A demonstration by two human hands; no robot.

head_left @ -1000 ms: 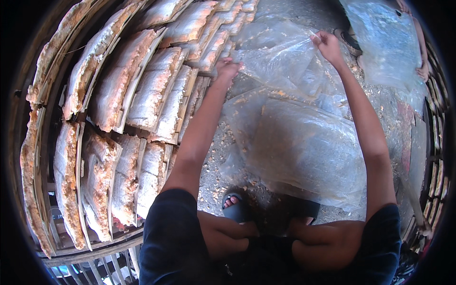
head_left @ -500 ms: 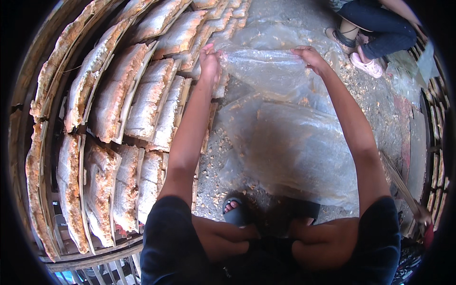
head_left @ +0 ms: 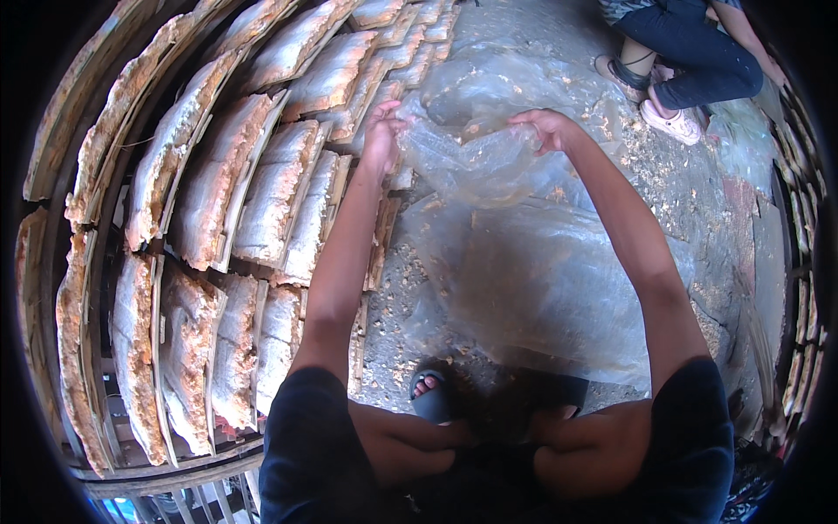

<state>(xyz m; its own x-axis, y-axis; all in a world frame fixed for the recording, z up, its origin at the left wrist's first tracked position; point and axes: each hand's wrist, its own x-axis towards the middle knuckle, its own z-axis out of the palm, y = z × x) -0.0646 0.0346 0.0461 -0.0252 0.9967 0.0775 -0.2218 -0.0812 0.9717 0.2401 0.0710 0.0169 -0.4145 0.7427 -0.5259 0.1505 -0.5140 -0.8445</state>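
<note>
A clear plastic sheet (head_left: 484, 170) stretches between my two hands, its upper edge sagging in folds. My left hand (head_left: 382, 135) pinches its left corner, close beside the racks. My right hand (head_left: 543, 131) grips the other end, fingers closed on the film. Below my hands, more cloudy plastic film (head_left: 559, 271) lies spread over the ground in front of my feet. Whether it is the same piece, I cannot tell.
Along my left stand rows of wooden trays (head_left: 279, 210) carrying thick white slabs with orange, crumbly edges. At the upper right another person's leg (head_left: 698, 48) and pink shoe (head_left: 670, 122) show. Crumbs litter the grey floor (head_left: 393, 323). More stacked racks (head_left: 803, 306) line the far right.
My right hand has moved left, nearer my left hand. The plastic's edge, taut before, now droops between them. My left hand is slightly lower.
</note>
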